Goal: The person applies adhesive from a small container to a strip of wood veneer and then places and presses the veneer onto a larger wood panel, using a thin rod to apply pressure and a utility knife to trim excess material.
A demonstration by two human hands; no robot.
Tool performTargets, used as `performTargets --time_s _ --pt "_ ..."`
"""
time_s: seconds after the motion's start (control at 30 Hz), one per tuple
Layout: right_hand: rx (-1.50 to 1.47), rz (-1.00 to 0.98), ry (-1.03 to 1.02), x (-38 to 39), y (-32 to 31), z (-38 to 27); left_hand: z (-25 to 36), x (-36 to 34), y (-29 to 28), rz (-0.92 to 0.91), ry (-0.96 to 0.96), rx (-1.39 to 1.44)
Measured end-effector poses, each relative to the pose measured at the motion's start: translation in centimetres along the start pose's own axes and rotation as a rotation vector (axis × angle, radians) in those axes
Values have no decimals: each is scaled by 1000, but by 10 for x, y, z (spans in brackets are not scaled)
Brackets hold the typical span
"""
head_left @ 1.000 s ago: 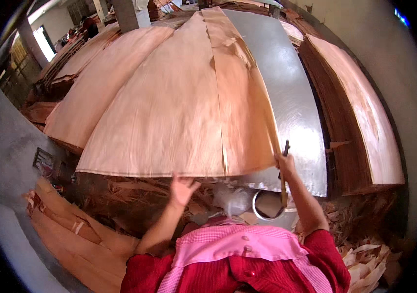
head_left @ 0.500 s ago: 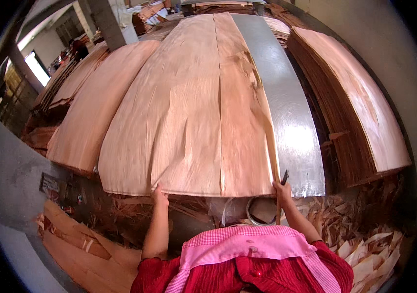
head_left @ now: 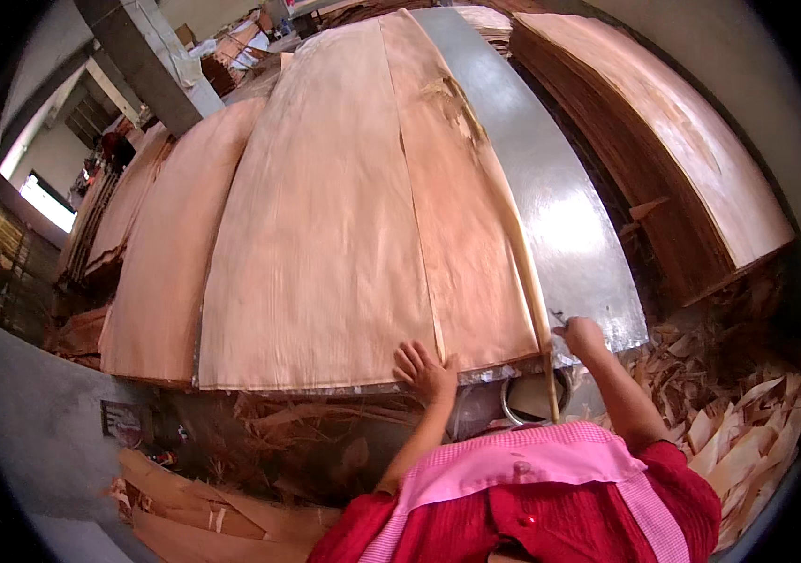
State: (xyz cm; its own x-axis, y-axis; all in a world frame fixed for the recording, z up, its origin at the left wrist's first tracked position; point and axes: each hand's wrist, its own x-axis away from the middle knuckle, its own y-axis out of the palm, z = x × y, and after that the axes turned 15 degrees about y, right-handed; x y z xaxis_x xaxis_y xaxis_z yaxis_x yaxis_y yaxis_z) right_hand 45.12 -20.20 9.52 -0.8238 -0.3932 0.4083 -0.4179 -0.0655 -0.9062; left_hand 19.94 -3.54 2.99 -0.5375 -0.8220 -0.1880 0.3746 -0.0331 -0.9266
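Note:
Two wide sheets of wood veneer lie side by side on a long table: a broad pale sheet [head_left: 316,216] and a narrower pinkish sheet [head_left: 466,253], their edges meeting in a lengthwise seam. My left hand [head_left: 429,371] rests open on the veneer at the front end of the seam, fingers spread. My right hand [head_left: 583,336] is closed over the bare grey metal tabletop [head_left: 551,169], right of the sheets. It grips a small dark tool [head_left: 558,319], mostly hidden by the fingers. A narrow veneer strip [head_left: 539,324] runs along the pinkish sheet's ragged right edge and hangs past the table front.
A tall veneer stack [head_left: 691,178] stands on the right, another stack [head_left: 166,244] on the left. Below the front edge is a round metal-rimmed container [head_left: 511,405]. Veneer scraps [head_left: 748,432] cover the floor at lower right; larger offcuts [head_left: 204,502] lie at lower left.
My left hand has let go of the broad sheet's front edge and moved right to the seam, opening flat. My right hand has left the right edge for the metal top. The veneer's ripples have smoothed.

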Motion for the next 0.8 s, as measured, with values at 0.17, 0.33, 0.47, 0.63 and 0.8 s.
performTargets --time_s 0.17,0.33,0.47,0.63,0.8 --pt "-534 -75 -159 -5 -18 -53 -1 5 0 124 107 82" --pt "-448 -320 -418 -33 -20 -148 76 -20 -24 179 -52 548" --pt "-630 -185 -371 -76 -66 -124 157 -35 -16 224 524 584" --pt "-1169 -284 -359 -154 -121 14 192 16 23 77 187 228" --pt "-1248 -327 -238 -208 -114 124 203 43 62 -87 153 9"
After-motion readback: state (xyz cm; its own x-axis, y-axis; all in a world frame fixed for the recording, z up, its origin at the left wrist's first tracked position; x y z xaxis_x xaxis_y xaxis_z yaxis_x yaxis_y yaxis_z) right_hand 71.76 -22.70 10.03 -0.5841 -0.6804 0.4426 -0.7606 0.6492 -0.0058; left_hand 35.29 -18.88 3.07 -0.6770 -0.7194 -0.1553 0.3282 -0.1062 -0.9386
